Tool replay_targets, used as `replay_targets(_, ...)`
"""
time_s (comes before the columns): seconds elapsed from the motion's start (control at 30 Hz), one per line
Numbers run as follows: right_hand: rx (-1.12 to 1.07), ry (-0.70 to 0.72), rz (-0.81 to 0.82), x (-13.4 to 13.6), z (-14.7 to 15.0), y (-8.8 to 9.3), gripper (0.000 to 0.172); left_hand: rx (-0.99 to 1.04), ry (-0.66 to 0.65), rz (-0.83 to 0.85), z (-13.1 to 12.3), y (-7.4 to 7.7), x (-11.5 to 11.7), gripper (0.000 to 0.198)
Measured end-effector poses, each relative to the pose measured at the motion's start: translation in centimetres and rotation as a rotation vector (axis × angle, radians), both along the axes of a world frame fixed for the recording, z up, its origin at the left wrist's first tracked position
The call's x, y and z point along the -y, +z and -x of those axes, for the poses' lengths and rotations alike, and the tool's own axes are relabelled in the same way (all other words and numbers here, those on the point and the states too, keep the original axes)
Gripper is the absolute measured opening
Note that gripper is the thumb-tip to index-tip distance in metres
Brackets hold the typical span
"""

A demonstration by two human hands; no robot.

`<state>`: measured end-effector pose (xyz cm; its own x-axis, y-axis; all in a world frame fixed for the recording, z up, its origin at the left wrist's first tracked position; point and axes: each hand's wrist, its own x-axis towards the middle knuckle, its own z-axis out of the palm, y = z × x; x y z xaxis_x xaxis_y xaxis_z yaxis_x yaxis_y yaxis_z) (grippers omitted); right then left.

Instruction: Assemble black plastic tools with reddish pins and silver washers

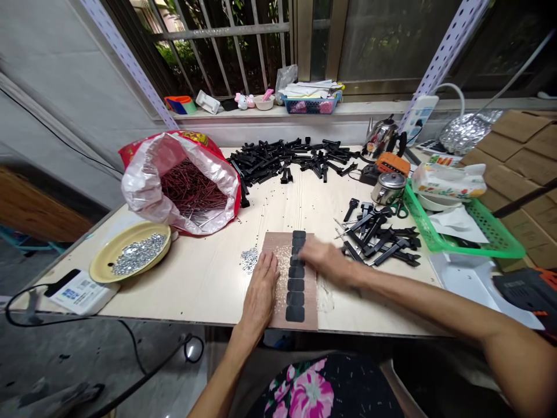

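A brown board [310, 319] lies at the table's front edge, with a column of several black rounded pieces [296, 284] on it and pale specks along its left part. My left hand [262, 284] rests flat on the board's left edge, fingers extended and close to a small heap of silvery bits [249, 260]. Over the board's upper right is my right hand [324, 260], blurred by motion, its fingertips at the upper black pieces. Whether it holds anything is hidden by the blur.
A red and white bag [145, 188] of dark red screws and a yellow plate [102, 255] of silvery parts stand left. Black parts [270, 159] spread at the back, with black tools [378, 235] right. Beyond them are a green basket [491, 247], a steel pot [389, 188] and boxes [517, 162].
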<state>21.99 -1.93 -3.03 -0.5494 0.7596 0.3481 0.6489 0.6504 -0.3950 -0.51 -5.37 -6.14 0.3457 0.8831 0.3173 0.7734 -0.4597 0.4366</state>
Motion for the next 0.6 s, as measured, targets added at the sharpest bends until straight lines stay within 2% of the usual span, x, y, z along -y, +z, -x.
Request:
replay_targets(0.07, 0.027, 0.009, -0.032, 0.5, 0.1, 0.3, 0.040, 0.005, -0.002, 0.001, 0.0, -0.1, 0.0, 0.043)
replay_targets(0.17, 0.107, 0.176, -0.067, 1.8, 0.5, 0.4, 0.029, 0.019, -0.007, 0.005, 0.0, -0.1, 0.0, 0.043)
replay_targets(0.23, 0.136, 0.233, -0.081, 2.5, 0.8, 0.3, 0.026, 0.027, -0.001, 0.009, 0.0, 0.0, 0.0, 0.042)
replay_targets(0.43, 0.034, 0.040, -0.026, 3.0, 1.0, -0.2, 0.019, 0.066, -0.001, -0.017, -0.7, 1.6, 0.5, 0.037)
replay_targets(0.6, 0.083, -0.030, -0.017, 3.4, 1.0, -0.2, 0.017, 0.092, -0.112, -0.035, -2.0, 2.7, 1.0, 0.031)
